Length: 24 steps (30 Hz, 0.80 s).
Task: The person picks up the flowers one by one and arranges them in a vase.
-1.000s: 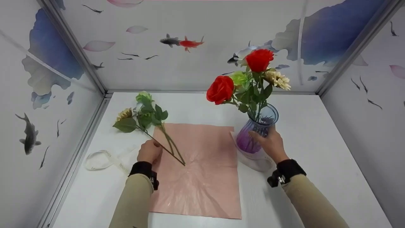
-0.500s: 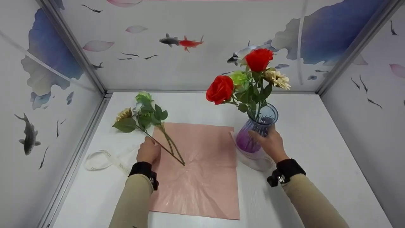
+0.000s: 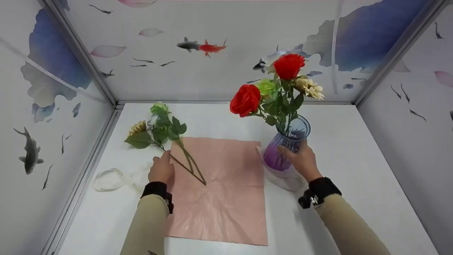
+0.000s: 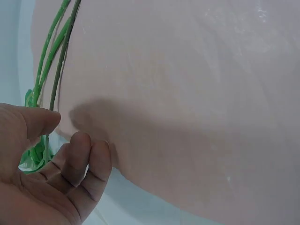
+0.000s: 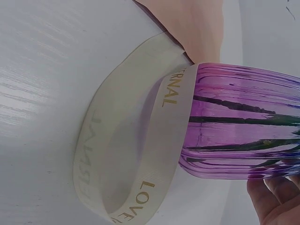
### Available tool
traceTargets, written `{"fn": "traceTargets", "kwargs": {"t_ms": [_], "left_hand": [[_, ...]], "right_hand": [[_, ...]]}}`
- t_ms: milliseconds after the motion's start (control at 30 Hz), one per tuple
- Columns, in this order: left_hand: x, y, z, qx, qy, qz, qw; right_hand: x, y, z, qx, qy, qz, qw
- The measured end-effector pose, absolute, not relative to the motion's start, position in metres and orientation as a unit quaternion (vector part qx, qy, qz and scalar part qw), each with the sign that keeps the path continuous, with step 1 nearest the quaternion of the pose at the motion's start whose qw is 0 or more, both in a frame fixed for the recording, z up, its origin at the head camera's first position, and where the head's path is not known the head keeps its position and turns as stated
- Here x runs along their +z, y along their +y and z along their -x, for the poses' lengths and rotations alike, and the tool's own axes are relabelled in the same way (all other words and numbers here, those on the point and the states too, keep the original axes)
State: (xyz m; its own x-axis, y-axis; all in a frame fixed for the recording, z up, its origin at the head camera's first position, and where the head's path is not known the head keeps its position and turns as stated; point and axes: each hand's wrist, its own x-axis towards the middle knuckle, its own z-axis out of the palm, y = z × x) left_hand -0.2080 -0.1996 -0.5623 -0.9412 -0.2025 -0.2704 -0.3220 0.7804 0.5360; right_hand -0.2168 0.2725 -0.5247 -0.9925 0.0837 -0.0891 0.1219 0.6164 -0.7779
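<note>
On the left, my left hand (image 3: 161, 169) is beside the thin stem of a yellow artificial flower (image 3: 137, 128). In the left wrist view, the thumb (image 4: 44, 119) overlaps the dark stem (image 4: 60, 70). The other visible fingers are loosely bent, with a gap below the thumb. Next to the yellow flower lie green-leaved stems with a pale green bloom (image 3: 160, 109). My right hand (image 3: 305, 161) grips the blue-purple glass vase (image 3: 274, 156) around its side. Two red roses (image 3: 245, 100), a green flower (image 3: 266, 87) and a cream flower (image 3: 309, 88) stand in it.
A pink wrapping sheet (image 3: 226, 205) lies mid-table, under the loose stem ends. A pale lettered ribbon (image 3: 108, 180) lies at the left. Another lettered ribbon (image 5: 157, 140) loops by the vase's base. Printed panels wall in the white table (image 3: 354, 152).
My left hand has shifted slightly left and farther up along the stem, its fingers reaching more forward. The loose flowers, the vase and my right hand keep their places.
</note>
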Motion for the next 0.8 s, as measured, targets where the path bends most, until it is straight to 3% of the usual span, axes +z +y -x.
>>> {"fn": "traceTargets", "kwargs": {"t_ms": [267,500,800], "left_hand": [[-0.5606,-0.2012,0.2062,0.283,0.943,0.135,0.109],[-0.5609,-0.2007,0.2057,0.273,0.949,0.135,0.087],[-0.5667,-0.2074,0.2091,0.312,0.931,0.177,0.061]], "right_hand": [[-0.5226,0.2709,0.2165,-0.433,0.899,-0.063,0.026],[-0.5203,0.2683,0.2160,-0.436,0.897,-0.068,0.035],[-0.5254,0.2706,0.2165,-0.435,0.899,-0.054,0.007]]}}
